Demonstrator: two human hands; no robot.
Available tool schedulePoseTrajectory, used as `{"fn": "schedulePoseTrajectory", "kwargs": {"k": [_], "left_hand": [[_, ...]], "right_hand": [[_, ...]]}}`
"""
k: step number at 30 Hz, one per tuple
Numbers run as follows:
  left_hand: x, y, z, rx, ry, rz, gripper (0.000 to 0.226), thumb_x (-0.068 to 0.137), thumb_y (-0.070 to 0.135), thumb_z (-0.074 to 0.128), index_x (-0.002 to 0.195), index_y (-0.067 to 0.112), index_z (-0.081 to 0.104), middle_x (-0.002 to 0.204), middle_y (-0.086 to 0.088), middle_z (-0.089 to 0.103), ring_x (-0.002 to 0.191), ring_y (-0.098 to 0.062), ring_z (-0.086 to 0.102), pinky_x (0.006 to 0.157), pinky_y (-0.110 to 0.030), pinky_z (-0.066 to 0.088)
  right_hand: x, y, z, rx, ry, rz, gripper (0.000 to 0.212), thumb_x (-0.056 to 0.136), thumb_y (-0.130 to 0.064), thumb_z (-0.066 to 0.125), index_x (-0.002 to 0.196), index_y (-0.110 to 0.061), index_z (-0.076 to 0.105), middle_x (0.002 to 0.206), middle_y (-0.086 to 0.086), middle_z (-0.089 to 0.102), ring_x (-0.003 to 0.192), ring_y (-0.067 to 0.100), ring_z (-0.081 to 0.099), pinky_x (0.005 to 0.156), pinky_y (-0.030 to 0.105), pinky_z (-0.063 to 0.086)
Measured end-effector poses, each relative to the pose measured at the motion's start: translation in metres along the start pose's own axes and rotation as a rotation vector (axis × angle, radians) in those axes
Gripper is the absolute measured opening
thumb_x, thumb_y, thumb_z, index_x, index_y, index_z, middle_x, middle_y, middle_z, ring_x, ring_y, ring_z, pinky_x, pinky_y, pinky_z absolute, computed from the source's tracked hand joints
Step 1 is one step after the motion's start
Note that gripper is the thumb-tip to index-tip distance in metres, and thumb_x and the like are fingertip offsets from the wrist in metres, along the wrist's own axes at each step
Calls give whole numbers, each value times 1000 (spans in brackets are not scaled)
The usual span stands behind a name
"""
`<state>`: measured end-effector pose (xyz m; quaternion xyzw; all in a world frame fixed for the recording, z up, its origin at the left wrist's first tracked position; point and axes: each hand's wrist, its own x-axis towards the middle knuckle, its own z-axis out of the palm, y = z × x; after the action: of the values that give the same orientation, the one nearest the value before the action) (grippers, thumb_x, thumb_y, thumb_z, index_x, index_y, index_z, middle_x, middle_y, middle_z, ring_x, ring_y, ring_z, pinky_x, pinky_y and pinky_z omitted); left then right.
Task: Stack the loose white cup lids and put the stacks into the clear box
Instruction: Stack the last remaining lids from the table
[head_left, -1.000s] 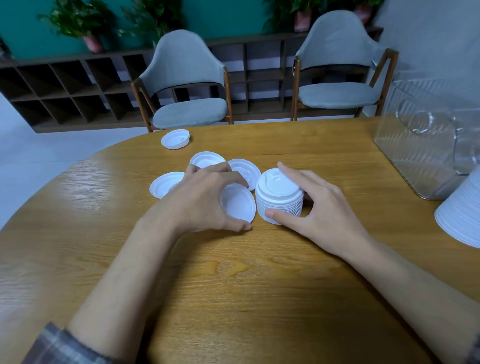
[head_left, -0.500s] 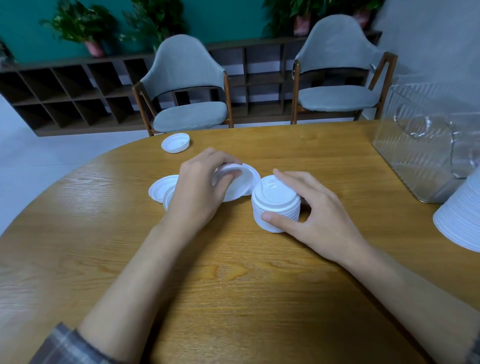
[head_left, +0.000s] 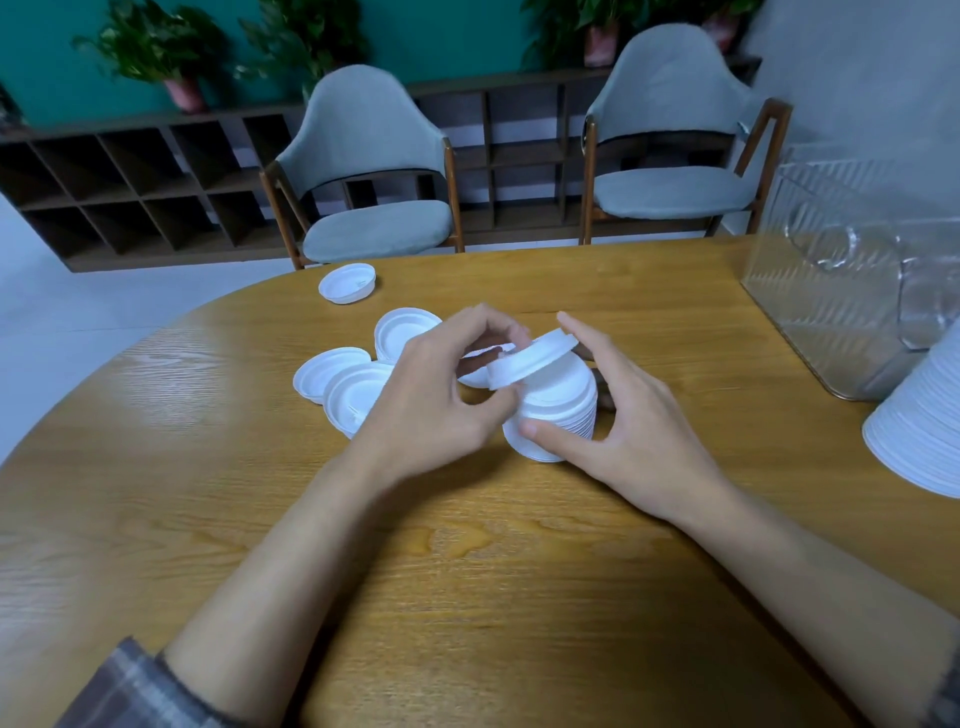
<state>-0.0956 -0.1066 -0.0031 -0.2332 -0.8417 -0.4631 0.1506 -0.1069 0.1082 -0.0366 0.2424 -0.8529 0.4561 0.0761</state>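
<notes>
A stack of white cup lids (head_left: 563, 410) stands on the wooden table (head_left: 467, 571) at the centre. My right hand (head_left: 628, 415) grips the stack, thumb at its front and fingers round its far side. My left hand (head_left: 436, 395) pinches a single white lid (head_left: 535, 358), which sits tilted over the top of the stack. Several loose lids (head_left: 348, 384) lie upside down to the left, partly behind my left hand. One more lid (head_left: 347, 283) lies apart near the far table edge. The clear box (head_left: 841, 280) stands at the far right.
A tall stack of white lids (head_left: 919, 431) lies at the right edge, just in front of the clear box. Two grey chairs (head_left: 374, 176) stand behind the table, in front of a dark shelf unit. The near half of the table is bare wood.
My left hand lifted one lid from the loose group and carried it right, over the top of the stack. My right hand kept its hold on the stack.
</notes>
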Motion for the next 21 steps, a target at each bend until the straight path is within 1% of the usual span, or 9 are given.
{"fn": "schedulePoseTrajectory", "kwargs": {"k": [3,6,9,11,12,14,16,19,21], "left_hand": [[-2,0,-1,-31,-73,-23,28,86,5,75,109,14,63,121,-1,67,132,-23,58,111,-44,51],[-2,-1,3,-24,-20,-48,23,90,22,81,104,13,65,119,0,66,133,-19,57,111,-43,50],[0,-2,8,35,62,-95,29,88,36,84,104,19,68,117,6,66,128,-13,59,107,-40,52],[0,-1,8,71,79,-160,37,83,45,87,109,26,69,114,12,68,119,-9,63,100,-36,55],[0,-1,7,63,83,-194,41,80,46,88,111,28,69,112,12,70,114,-9,65,96,-35,56],[1,-1,4,-8,76,-240,48,78,41,92,118,30,68,110,8,73,109,-11,68,94,-35,57],[1,1,2,-85,39,-244,55,79,30,93,126,30,65,114,7,74,114,-12,69,99,-35,57],[1,5,1,-99,-42,-211,61,83,17,89,135,29,60,125,9,73,125,-9,65,108,-37,52],[0,5,1,-84,-68,-194,62,85,14,87,138,29,59,129,12,71,128,-7,62,111,-40,50]], "right_hand": [[0,-1,1,14,5,-5,88,79,-56,81,155,-41,39,141,-24,52,126,-3,53,106,21,44],[0,0,1,13,10,-5,82,79,-53,84,150,-42,44,138,-25,53,124,-3,55,104,25,47],[0,0,0,10,7,-10,79,79,-51,86,147,-41,46,138,-25,54,123,-4,55,103,24,48],[0,0,0,8,0,-13,79,80,-50,86,147,-39,46,138,-25,54,123,-5,54,102,22,48],[0,0,0,7,2,-14,79,80,-50,85,147,-39,46,138,-25,54,124,-5,54,103,23,48],[0,1,0,13,5,-14,81,79,-50,85,149,-40,45,139,-24,54,126,-2,53,106,27,47],[1,1,0,22,-2,-10,86,79,-52,84,152,-42,40,142,-23,53,130,-1,52,110,31,46],[1,0,-1,7,-24,-6,93,80,-58,81,157,-46,32,151,-25,47,138,-4,44,114,27,39],[1,0,-3,6,-52,-9,95,79,-63,78,159,-47,28,155,-26,43,141,-5,39,113,24,35]]}}
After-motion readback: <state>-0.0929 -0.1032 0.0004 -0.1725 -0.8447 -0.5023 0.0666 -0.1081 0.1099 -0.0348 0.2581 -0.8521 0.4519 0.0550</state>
